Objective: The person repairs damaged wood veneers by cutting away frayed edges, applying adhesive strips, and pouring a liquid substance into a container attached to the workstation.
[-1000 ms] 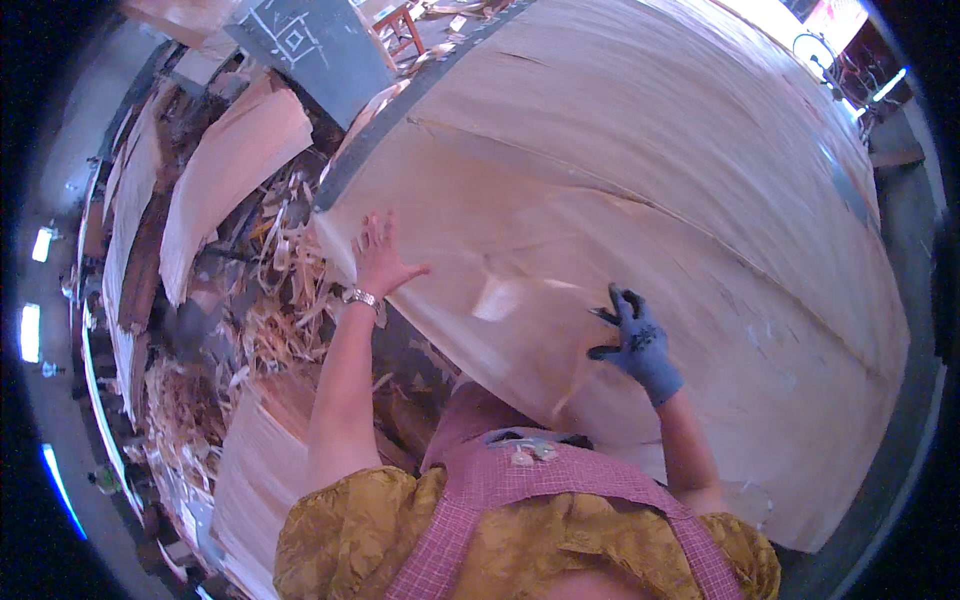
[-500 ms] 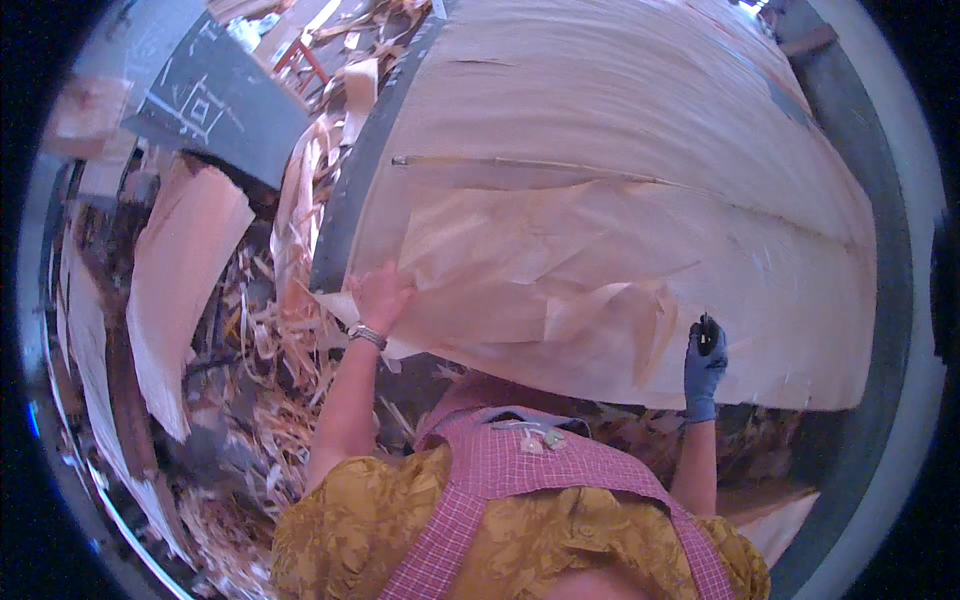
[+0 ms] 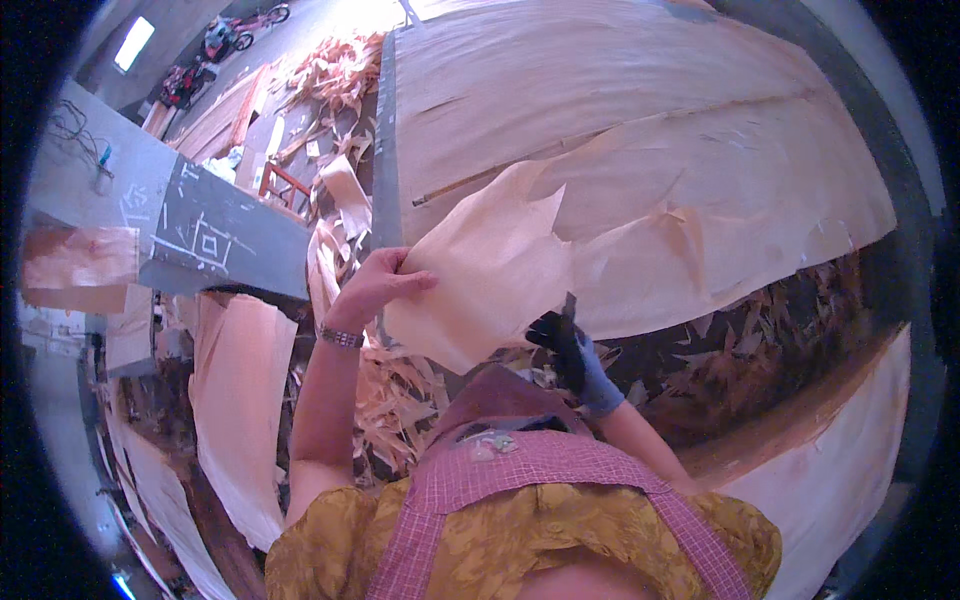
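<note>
Left hand (image 3: 375, 290) and gloved right hand (image 3: 568, 345) pinch opposite edges of torn veneer piece (image 3: 480, 275), lifted clear of worktop sheet (image 3: 640, 130) for handling.

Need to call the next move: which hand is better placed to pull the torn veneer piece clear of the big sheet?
Left, probably. The left hand already grips the torn veneer piece at its edge, while the gloved right hand sits at its lower corner holding a dark tool.
</note>
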`<state>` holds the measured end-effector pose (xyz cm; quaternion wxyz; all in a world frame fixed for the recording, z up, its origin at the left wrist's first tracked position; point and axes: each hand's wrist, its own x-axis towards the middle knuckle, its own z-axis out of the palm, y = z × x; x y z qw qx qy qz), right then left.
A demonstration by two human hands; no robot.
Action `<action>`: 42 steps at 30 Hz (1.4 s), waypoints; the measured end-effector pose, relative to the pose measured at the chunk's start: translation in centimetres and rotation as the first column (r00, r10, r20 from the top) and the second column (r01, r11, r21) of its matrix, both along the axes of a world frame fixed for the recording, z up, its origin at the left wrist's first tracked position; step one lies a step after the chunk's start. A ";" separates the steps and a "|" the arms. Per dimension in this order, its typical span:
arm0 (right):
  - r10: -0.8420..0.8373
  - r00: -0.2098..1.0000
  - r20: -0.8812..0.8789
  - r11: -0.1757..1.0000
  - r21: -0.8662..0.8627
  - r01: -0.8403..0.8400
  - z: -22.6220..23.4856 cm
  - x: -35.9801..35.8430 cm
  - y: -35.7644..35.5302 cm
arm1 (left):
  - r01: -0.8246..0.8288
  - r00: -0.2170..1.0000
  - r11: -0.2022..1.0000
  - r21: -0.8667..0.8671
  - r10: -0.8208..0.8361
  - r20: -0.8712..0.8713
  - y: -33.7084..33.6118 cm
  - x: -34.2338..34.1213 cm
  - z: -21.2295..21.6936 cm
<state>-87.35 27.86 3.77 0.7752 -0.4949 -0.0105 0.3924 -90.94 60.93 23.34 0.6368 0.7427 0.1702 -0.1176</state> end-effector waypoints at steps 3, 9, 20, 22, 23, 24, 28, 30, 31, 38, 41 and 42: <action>-0.211 0.965 0.153 0.978 0.037 0.208 0.1 -1.7 4.7 | 0.097 0.993 0.995 -0.002 -0.097 0.075 1.1 0.7 2.6; -0.438 0.898 -0.050 0.892 0.104 0.440 12.6 -2.5 15.0 | 0.271 0.948 0.962 -0.026 -0.262 0.181 11.5 0.0 2.0; -0.851 0.174 0.495 0.426 0.459 0.780 21.1 2.9 24.5 | 0.015 0.999 0.984 -0.176 -0.006 0.054 46.2 -8.0 -7.3; -0.866 0.051 0.498 0.289 0.413 0.864 23.0 5.4 27.1 | -0.057 0.998 0.970 -0.238 0.062 0.013 50.7 -8.3 -9.9; -0.859 0.045 0.510 0.283 0.400 0.872 23.6 6.6 27.6 | -0.085 0.996 0.966 -0.242 0.086 -0.008 52.5 -7.9 -10.7; -0.847 0.044 0.529 0.272 0.362 0.892 24.1 8.4 28.5 | -0.117 0.993 0.962 -0.246 0.113 -0.031 54.0 -7.2 -11.3; -0.839 0.109 0.533 0.215 0.140 0.967 22.3 18.6 33.0 | -0.070 0.997 0.968 -0.241 0.074 0.010 59.4 -3.0 -12.4; -0.835 0.088 0.543 0.195 0.143 0.970 18.7 26.3 33.5 | -0.042 0.999 0.980 -0.195 0.045 0.013 61.4 0.4 -11.5; -0.802 0.229 0.552 0.219 -0.085 0.972 18.5 29.4 37.1 | -0.060 0.998 0.986 -0.153 0.062 0.009 63.5 0.8 -11.0; -0.143 0.220 0.965 0.209 -0.187 0.960 17.4 47.2 45.0 | -0.009 0.999 0.994 -0.107 0.005 -0.039 71.7 13.1 -8.6; 0.321 0.098 0.942 -0.012 -0.100 0.995 13.6 44.0 45.8 | 0.081 0.995 0.978 -0.191 -0.089 -0.035 72.7 19.3 -9.8; 0.320 -0.009 0.947 0.085 -0.019 0.996 13.3 41.1 49.5 | 0.080 0.995 0.976 -0.202 -0.089 -0.035 74.1 20.5 -10.4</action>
